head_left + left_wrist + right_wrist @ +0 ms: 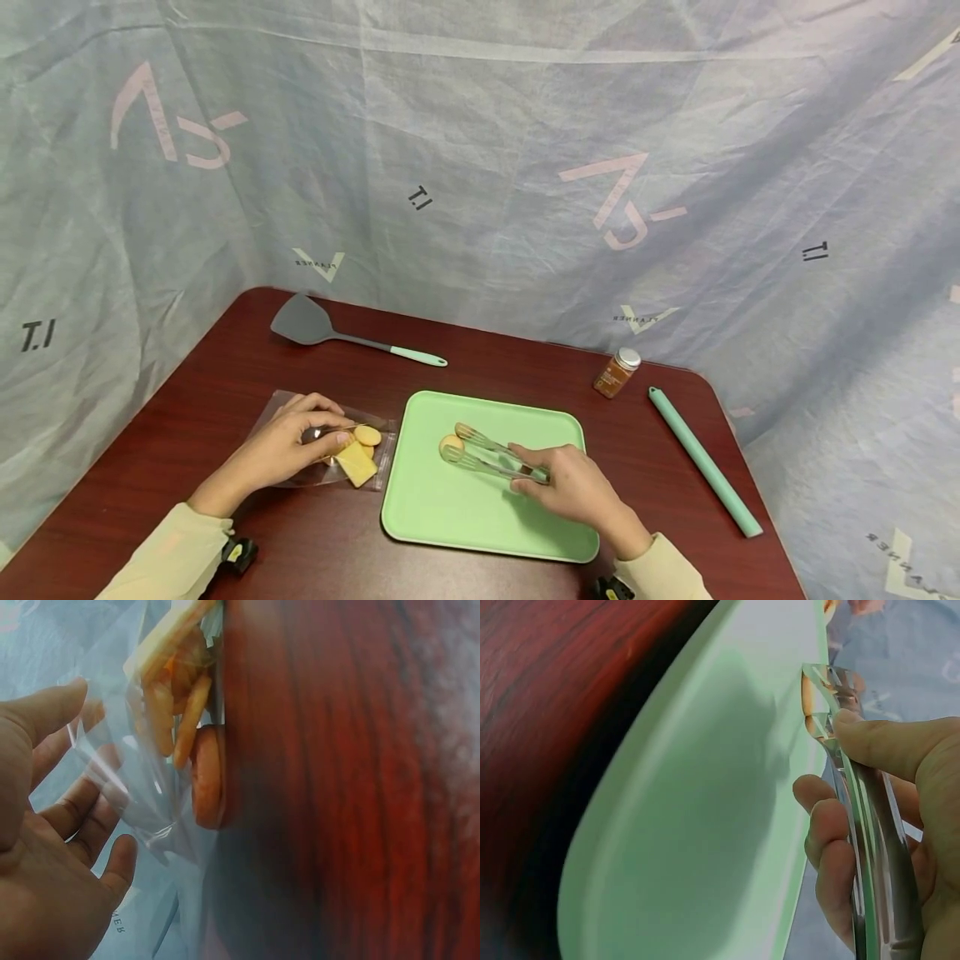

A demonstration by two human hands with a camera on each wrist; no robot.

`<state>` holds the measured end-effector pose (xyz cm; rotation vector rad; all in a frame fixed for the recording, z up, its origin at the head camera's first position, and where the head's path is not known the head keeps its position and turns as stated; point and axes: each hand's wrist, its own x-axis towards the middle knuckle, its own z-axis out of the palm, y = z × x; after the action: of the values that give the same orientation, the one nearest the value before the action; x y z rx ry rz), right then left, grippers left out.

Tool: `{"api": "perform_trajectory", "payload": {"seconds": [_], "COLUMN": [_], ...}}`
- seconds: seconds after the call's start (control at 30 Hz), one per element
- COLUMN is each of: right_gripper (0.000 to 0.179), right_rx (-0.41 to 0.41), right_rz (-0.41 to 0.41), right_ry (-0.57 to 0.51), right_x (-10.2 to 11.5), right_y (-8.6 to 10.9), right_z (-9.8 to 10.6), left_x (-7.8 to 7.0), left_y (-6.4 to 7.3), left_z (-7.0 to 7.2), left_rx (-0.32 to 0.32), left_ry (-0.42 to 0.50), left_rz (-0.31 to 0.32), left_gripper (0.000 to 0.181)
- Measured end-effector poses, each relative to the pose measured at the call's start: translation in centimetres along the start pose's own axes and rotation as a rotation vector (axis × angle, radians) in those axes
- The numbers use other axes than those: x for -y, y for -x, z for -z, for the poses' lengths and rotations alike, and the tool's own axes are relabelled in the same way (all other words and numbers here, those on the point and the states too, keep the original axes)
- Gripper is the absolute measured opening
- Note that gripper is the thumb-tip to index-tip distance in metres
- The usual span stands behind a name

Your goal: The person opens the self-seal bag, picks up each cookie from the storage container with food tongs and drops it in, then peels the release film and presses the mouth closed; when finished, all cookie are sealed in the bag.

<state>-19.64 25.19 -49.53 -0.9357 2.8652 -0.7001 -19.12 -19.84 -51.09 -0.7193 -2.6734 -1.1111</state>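
A round, golden biscuit (449, 442) lies on a pale green rectangular tray (450, 512) with rounded corners, to the left of the right hand (573, 483). The slotted tips of shiny metal tongs (891, 870) reach it, one at its far side and one partly over its near side; whether they grip it I cannot tell. The right hand holds the tongs, thumb on one arm and fingers curled along the other, above the tray.

The left hand (288, 442) is apart from the right, beyond the tray's left edge. Its thumb and fingers pinch a clear plastic bag (385, 457) lying on the desk. Several yellow biscuits (357, 464), some round and at least one rectangular, are at the bag's right side, just beside the left fingertips.

Farther out on the dark reddish-brown wood desk (315, 542), a spatula (302, 320) with a wide grey blade and mint handle lies beyond the left hand. Beyond the right hand is a small amber jar (612, 379) with a silver lid; to that hand's right lies a long mint-green stick (705, 462). Grey printed cloth (480, 167) hangs behind everything.
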Motion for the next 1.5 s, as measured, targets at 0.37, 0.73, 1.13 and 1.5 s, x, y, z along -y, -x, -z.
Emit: {"api": "perform_trajectory", "payload": {"seconds": [0.37,0.73,1.13,1.5], "right_gripper": [0.051,0.051,0.052,0.053], "right_rx": [0.06,0.114,0.129,0.148], "right_rz": [0.069,0.18,0.189,0.149], "right_ry": [-0.144,-0.164,-0.185,-0.193], "right_x": [2.6,5.5,6.5,6.6], "right_y": [-2.9,-6.4,-7.9,-8.0], "right_z": [-1.1,-3.0,-4.0,-4.1], "left_x": [-0.2,-0.6,-0.7,-0.6], "left_y": [0.1,0.1,0.2,0.2], "left_z": [0.0,0.1,0.1,0.1], "left_rx": [-0.014,-0.024,-0.024,-0.007], "left_ry": [-0.006,-0.004,-0.004,0.001], "left_rz": [0.006,-0.003,-0.012,0.002], "left_gripper": [0.018,0.017,0.016,0.015]}}
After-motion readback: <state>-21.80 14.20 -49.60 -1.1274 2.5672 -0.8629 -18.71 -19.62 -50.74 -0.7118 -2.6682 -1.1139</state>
